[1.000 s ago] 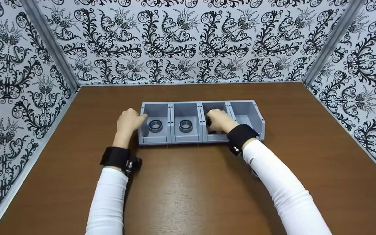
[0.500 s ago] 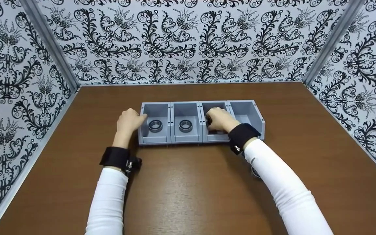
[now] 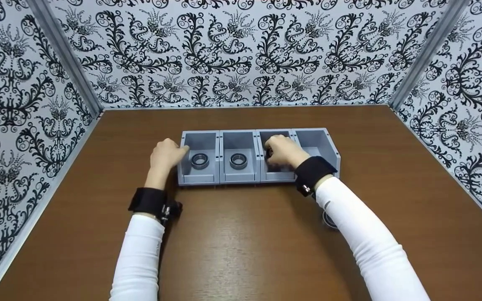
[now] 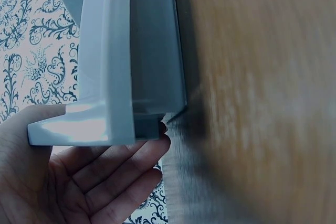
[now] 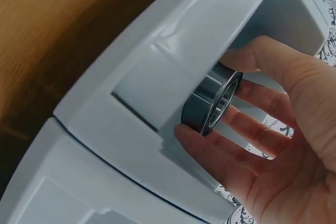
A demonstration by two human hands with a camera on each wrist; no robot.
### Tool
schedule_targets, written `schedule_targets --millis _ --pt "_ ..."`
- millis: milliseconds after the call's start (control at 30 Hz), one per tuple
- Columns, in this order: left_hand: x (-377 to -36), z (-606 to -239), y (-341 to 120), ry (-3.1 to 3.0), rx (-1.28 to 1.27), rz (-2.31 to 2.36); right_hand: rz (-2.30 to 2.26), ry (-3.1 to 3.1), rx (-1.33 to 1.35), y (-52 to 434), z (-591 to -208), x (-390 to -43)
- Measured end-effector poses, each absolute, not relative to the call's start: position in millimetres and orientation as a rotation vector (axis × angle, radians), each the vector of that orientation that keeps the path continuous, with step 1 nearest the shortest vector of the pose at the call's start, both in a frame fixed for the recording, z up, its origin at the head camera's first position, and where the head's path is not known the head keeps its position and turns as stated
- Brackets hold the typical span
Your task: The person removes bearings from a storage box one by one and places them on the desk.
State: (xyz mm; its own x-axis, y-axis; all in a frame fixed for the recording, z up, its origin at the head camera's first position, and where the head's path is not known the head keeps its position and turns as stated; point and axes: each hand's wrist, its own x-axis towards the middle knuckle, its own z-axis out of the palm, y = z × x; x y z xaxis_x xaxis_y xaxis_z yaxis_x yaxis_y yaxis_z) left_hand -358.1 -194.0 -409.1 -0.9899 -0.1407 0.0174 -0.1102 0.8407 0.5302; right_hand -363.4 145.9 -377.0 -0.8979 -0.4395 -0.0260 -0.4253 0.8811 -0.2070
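Note:
Four grey bins (image 3: 316,140) stand in a row on the brown table. My right hand (image 3: 280,151) reaches into the third bin and pinches a steel bearing (image 5: 212,103) between thumb and fingers, just above the bin's floor. The bearing (image 3: 268,154) shows only as a dark sliver in the head view. My left hand (image 3: 165,154) rests against the outer left wall of the first bin (image 4: 105,77), its fingers (image 4: 121,177) nearly straight along the wall. One bearing (image 3: 199,161) lies in the first bin and another (image 3: 238,161) in the second.
A further bearing (image 3: 329,219) lies on the table (image 3: 241,242), partly hidden under my right forearm. The fourth bin looks empty where it shows. Patterned walls (image 3: 241,50) close in the table at the back and both sides.
My right hand has shifted slightly back inside the third bin, still holding the bearing. The forearm uncovers more of the bearing on the table. The left hand has not moved.

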Motion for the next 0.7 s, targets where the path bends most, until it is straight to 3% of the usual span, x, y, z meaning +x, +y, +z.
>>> schedule_targets --millis 700 --pt "-357 -408 -193 -2.964 0.196 -0.851 -0.321 2.981 -0.724 147 -364 -363"
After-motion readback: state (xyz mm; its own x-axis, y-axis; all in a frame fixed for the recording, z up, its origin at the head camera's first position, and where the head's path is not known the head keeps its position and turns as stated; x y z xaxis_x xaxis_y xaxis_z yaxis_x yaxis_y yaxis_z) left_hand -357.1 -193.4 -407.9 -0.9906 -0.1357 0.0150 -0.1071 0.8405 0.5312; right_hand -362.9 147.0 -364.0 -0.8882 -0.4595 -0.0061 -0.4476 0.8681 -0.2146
